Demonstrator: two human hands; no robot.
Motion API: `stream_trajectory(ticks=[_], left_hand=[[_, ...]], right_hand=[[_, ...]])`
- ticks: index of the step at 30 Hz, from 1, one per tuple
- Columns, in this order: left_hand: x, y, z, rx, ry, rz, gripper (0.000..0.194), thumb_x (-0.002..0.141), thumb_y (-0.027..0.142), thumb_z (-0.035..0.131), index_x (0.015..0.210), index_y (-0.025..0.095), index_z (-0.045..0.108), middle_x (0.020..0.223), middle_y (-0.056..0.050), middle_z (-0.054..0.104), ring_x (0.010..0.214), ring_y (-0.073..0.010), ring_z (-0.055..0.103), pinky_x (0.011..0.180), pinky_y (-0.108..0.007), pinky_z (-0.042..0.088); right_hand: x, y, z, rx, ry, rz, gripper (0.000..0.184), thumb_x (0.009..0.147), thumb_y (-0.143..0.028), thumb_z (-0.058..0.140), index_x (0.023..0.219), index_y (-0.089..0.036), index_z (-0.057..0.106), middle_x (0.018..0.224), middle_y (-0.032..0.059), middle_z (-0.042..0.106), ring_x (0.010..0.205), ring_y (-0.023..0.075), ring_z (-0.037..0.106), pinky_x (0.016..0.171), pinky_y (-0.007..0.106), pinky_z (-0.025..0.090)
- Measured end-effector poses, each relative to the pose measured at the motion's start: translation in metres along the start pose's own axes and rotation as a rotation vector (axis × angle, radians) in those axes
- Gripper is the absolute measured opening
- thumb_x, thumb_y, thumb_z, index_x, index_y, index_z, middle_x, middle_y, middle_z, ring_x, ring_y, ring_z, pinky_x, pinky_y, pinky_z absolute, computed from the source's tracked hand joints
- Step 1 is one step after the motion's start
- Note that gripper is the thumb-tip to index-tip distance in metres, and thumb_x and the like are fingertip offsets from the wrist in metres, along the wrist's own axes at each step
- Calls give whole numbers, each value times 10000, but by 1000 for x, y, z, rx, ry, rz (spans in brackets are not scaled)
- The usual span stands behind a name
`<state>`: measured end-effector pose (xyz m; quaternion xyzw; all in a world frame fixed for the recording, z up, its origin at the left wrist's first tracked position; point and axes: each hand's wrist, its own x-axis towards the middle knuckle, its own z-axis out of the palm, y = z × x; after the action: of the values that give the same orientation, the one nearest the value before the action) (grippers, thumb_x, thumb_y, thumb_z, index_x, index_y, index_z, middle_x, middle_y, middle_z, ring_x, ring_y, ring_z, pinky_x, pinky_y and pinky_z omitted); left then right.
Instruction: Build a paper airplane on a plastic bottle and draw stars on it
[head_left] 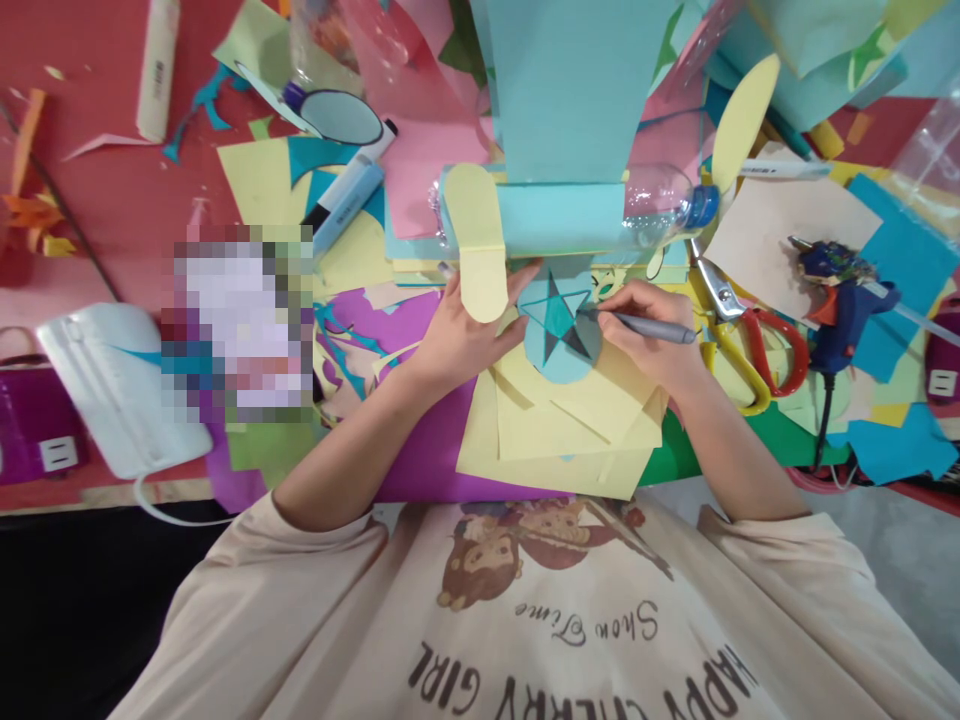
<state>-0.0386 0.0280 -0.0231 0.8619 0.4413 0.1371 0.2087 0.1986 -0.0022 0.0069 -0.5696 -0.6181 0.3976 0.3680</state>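
My right hand is closed around a grey pen, its tip touching a light blue paper piece with a star outline drawn on it. My left hand lies flat with fingers spread, pressing on the left edge of that blue piece. A rounded yellow paper strip lies over my left fingers. The blue piece rests on a stack of yellow paper sheets. Just beyond stands a clear plastic bottle wrapped in light blue paper.
Red-handled scissors and a blue glue gun lie to the right. Markers lie at upper left, a white case at far left. Coloured paper scraps cover the red table. Purple paper lies under my left forearm.
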Motion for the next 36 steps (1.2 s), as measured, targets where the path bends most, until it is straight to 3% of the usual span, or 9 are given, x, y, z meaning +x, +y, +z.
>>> stream_trajectory(ticks=[6, 11, 18, 36], left_hand=[[0, 0, 0, -3, -6, -12, 521, 960, 322, 415, 1465, 191, 418, 1307, -141, 613, 1255, -281, 555, 1110, -455, 406], [1, 1, -1, -15, -3, 3, 523, 959, 300, 425, 1461, 154, 422, 1301, -158, 607, 1283, -298, 537, 1125, -470, 390], [0, 0, 0, -4, 0, -14, 510, 962, 311, 417, 1455, 183, 427, 1247, -141, 632, 1267, -281, 544, 1115, -457, 401], [0, 1, -2, 3, -4, -6, 510, 964, 310, 417, 1453, 168, 437, 1291, -152, 623, 1270, -287, 549, 1110, -465, 410]], right_hand=[[-1, 3, -2, 15, -95, 12, 70, 763, -242, 660, 719, -197, 630, 610, -38, 620, 514, 83, 499, 477, 228, 371], [0, 3, 0, 77, -21, 5, 110, 817, -317, 674, 797, -210, 655, 686, -16, 668, 588, 106, 585, 528, 239, 450], [4, 3, 5, 89, -38, 4, 196, 808, -398, 710, 848, -207, 684, 763, 5, 715, 665, 133, 647, 596, 267, 518], [4, 3, 2, 79, -99, 31, 124, 798, -319, 694, 805, -197, 676, 667, -12, 658, 560, 101, 547, 514, 244, 419]])
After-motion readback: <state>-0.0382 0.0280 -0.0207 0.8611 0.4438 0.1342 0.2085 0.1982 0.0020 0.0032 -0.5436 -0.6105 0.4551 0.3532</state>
